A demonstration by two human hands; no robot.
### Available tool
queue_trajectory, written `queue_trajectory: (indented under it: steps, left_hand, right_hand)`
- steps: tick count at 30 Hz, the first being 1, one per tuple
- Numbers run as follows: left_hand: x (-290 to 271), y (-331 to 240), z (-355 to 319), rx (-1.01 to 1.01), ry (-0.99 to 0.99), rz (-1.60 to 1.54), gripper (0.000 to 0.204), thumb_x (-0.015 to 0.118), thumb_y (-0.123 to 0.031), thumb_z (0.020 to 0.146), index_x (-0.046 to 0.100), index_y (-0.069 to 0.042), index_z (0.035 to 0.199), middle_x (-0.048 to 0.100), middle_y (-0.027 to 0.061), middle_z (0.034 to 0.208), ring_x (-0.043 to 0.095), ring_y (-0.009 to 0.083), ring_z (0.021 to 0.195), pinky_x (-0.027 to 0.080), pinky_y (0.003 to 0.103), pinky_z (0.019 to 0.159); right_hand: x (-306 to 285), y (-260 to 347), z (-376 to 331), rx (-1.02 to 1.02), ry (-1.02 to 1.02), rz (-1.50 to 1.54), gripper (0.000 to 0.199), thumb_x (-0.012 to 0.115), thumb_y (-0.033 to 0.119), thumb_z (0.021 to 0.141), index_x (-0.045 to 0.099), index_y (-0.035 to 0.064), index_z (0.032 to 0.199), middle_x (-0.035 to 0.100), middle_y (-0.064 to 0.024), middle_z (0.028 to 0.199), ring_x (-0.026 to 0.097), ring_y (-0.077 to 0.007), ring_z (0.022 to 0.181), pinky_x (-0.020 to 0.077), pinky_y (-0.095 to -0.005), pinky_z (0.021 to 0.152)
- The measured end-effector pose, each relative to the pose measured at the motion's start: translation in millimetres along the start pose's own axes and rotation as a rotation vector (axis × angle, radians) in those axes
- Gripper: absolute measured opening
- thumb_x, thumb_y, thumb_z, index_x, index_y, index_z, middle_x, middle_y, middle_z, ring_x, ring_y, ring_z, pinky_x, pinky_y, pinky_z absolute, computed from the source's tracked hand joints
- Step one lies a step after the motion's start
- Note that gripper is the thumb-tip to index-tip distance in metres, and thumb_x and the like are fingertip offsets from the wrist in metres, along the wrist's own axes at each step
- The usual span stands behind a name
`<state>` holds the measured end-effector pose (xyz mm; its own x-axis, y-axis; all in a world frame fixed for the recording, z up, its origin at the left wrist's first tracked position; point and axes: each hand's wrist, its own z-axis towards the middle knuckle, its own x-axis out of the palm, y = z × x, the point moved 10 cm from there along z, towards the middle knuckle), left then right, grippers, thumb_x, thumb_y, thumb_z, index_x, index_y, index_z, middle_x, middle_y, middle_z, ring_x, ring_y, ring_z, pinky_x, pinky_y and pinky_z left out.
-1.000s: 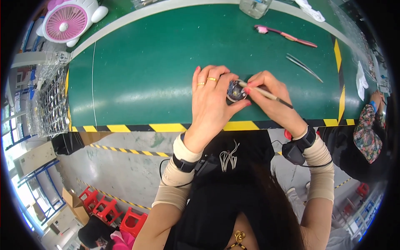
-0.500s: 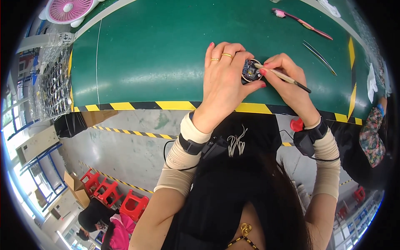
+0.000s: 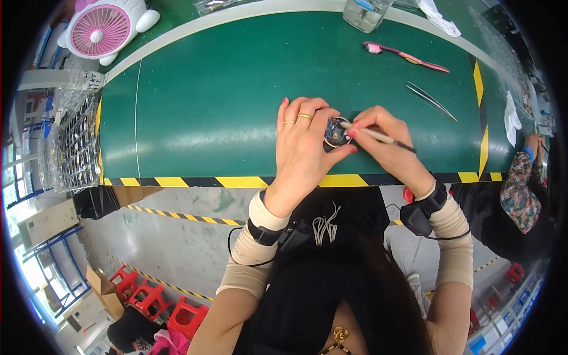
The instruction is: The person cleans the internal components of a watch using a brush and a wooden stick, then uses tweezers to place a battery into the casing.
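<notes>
My left hand [image 3: 300,145] is closed around the edge of a small round device [image 3: 335,137] with a dark circuit board inside a pale rim. Its fingers curve over the far side and the thumb presses the near side. My right hand [image 3: 390,145] pinches a slim, brush-like tool [image 3: 383,138] with a pale shaft and a dark end. The tool's tip meets the device's upper right part; the fingertips partly hide this spot. Both hands are over the green mat [image 3: 207,100], close to its near edge.
A pink toothbrush [image 3: 408,57] and metal tweezers [image 3: 431,100] lie to the far right. Beyond the mat's rim stand a clear jar [image 3: 365,16] and a pink-white fan [image 3: 100,31]. Clear packaged parts [image 3: 71,136] are stacked at left. Another person's sleeve [image 3: 519,198] shows at right.
The whole view has shifted, showing more of the table's far side, with the jar now visible. Both hands keep their grips, and the tool tip stays at the device.
</notes>
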<state>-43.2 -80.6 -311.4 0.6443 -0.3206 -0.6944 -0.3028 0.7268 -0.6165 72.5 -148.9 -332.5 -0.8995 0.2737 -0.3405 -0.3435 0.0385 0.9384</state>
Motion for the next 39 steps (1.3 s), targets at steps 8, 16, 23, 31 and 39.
queue_trajectory:
  steps: [8, 16, 23, 31, 39]
  left_hand:
    - [-1.6, -1.4, 0.7, -0.002, 0.002, 0.002, 0.052, 0.090, -0.024, 0.060, 0.066, -0.007, 0.103, 0.058, 0.0071, 0.113, 0.053, 0.0306, 0.113, 0.033, 0.054, 0.110]
    - [-1.7, -0.9, 1.2, -0.009, -0.001, -0.009, 0.051, 0.090, -0.023, 0.061, 0.067, -0.006, 0.102, 0.059, 0.0070, 0.113, 0.054, 0.0305, 0.113, 0.033, 0.054, 0.110]
    - [-2.1, -1.5, 0.8, -0.009, 0.005, -0.014, 0.050, 0.090, -0.024, 0.061, 0.067, -0.006, 0.102, 0.059, 0.0072, 0.112, 0.054, 0.0303, 0.113, 0.033, 0.054, 0.110]
    - [-2.6, -2.5, -0.8, 0.006, -0.017, 0.024, 0.057, 0.091, -0.028, 0.058, 0.065, -0.005, 0.102, 0.058, 0.0076, 0.111, 0.054, 0.0303, 0.111, 0.034, 0.054, 0.109]
    - [-5.9, -10.1, -5.2, -0.024, -0.058, 0.123, 0.064, 0.091, -0.031, 0.058, 0.060, -0.004, 0.106, 0.055, 0.0103, 0.111, 0.052, 0.0314, 0.111, 0.035, 0.053, 0.107]
  right_hand:
    - [-0.6, 3.1, 0.6, -0.005, -0.009, 0.011, 0.009, 0.069, 0.000, 0.089, 0.061, 0.0015, 0.092, 0.063, -0.0059, 0.097, 0.060, -0.0116, 0.084, 0.0481, -0.0249, 0.074]
    - [0.7, 10.4, -1.6, -0.106, -0.016, 0.054, 0.007, 0.067, 0.005, 0.091, 0.062, 0.0017, 0.095, 0.062, -0.0054, 0.091, 0.057, -0.0127, 0.075, 0.0444, -0.0263, 0.064]
    - [4.2, 10.7, -1.1, -0.105, 0.024, 0.043, 0.008, 0.067, 0.004, 0.091, 0.061, 0.0020, 0.096, 0.061, -0.0055, 0.090, 0.057, -0.0131, 0.076, 0.0445, -0.0267, 0.065]
    - [0.1, -3.6, -1.2, 0.010, -0.033, 0.110, 0.009, 0.069, 0.002, 0.091, 0.061, 0.0024, 0.095, 0.062, -0.0035, 0.093, 0.058, -0.0088, 0.081, 0.0469, -0.0231, 0.070]
    - [-11.2, -8.8, -14.1, 0.093, -0.166, 0.186, 0.011, 0.070, 0.005, 0.092, 0.061, 0.0024, 0.095, 0.064, -0.0013, 0.092, 0.059, -0.0056, 0.082, 0.0476, -0.0210, 0.070]
